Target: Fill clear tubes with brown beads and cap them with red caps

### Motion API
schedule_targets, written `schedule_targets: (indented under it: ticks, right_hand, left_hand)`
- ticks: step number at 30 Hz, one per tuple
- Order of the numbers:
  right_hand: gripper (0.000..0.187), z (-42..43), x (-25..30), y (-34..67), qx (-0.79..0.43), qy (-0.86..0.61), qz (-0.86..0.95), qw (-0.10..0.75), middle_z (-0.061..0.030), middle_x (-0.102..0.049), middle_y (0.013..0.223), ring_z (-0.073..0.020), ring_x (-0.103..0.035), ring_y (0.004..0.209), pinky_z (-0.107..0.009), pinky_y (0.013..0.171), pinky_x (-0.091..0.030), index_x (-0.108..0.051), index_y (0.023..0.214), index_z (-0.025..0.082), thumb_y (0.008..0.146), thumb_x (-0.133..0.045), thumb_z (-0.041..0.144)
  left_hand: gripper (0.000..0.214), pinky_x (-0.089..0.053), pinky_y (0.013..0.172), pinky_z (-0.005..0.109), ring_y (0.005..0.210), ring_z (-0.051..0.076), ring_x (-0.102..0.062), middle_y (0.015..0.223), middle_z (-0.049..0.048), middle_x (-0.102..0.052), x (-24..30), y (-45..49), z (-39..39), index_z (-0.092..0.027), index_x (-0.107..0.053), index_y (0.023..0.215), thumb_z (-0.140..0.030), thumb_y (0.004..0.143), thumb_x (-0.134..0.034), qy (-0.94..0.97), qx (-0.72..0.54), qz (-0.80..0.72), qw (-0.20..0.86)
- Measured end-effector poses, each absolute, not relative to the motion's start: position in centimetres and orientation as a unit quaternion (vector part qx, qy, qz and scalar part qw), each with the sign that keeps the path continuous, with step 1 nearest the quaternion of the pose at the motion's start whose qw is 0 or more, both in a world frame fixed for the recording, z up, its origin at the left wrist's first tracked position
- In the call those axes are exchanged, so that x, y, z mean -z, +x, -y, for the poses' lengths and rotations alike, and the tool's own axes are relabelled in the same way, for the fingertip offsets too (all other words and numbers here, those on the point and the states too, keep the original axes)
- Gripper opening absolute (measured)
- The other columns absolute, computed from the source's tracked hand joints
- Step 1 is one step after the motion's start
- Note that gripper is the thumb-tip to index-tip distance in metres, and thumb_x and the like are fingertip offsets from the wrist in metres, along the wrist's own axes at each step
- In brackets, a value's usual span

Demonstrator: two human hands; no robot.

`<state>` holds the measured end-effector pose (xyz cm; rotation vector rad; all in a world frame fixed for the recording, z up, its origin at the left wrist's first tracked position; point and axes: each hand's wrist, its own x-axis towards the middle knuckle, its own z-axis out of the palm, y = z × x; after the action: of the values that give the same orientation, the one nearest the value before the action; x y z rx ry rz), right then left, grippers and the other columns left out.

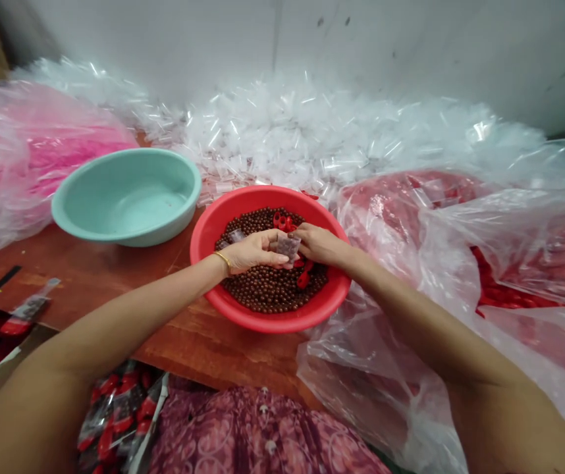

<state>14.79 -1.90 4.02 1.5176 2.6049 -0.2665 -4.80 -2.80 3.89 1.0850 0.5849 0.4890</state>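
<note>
My left hand [247, 253], with a yellow bangle at the wrist, pinches a small clear plastic tube [288, 247] with a brownish look inside, over the red basin [213, 289]. Right beside it, my right hand [322, 245] has its fingers curled together against the tube's far side; what they hold is hidden. Below both hands, small round brown beads [267, 289] fill the basin's bottom. Several glossy red plastic pieces [282, 220] lie on the beads behind the hands, and another red piece [303, 279] rests below my right hand. A clear tube [236, 235] lies on the beads at left.
A pale green basin [129, 227] stands at left on the wooden table [174, 342]. Clear plastic tubes [282, 131] are heaped along the wall. Plastic bags hold pink pieces [65, 155] at left and red pieces [510, 293] at right. Filled red-ended tubes [119, 415] sit below the table edge.
</note>
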Motion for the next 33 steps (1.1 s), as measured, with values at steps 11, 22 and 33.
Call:
schedule_targets:
  ticks: [11,22,33]
  right_hand:
    - [0.028,3.5,-5.4,15.0,0.214,0.436,-0.833,-0.265,-0.008,-0.066,0.101,-0.0156,-0.062,0.09,-0.029,0.081,-0.049,-0.064,0.106,0.017,0.09,-0.042,0.023]
    - [0.011,3.4,-8.6,14.9,0.26,0.35,-0.869,-0.233,-0.0017,-0.065,0.069,-0.01,-0.057,0.061,-0.021,0.058,-0.044,-0.066,0.078,0.015,0.075,-0.058,0.022]
    - [0.021,3.5,-5.9,14.5,0.257,0.444,-0.85,-0.122,-0.0038,-0.069,0.082,-0.0132,-0.06,0.07,-0.024,0.064,-0.044,-0.066,0.091,0.016,0.082,-0.053,0.029]
  left_hand:
    - [0.038,-0.048,0.07,0.027,0.067,0.009,-0.058,0.081,0.0001,-0.06,-3.4,-4.8,2.3,-0.013,-0.057,0.093,-0.024,0.062,-0.075,0.521,-0.228,-0.271,0.777]
    - [0.028,-0.044,0.057,0.021,0.06,0.007,-0.054,0.073,-0.0008,-0.059,-4.4,-5.3,2.1,-0.012,-0.059,0.084,-0.025,0.065,-0.073,0.555,-0.139,-0.212,0.792]
    - [0.013,-0.045,0.053,0.02,0.052,0.007,-0.054,0.062,-0.004,-0.056,-5.5,-5.5,1.3,-0.013,-0.052,0.082,-0.018,0.071,-0.058,0.461,-0.432,-0.283,0.722]
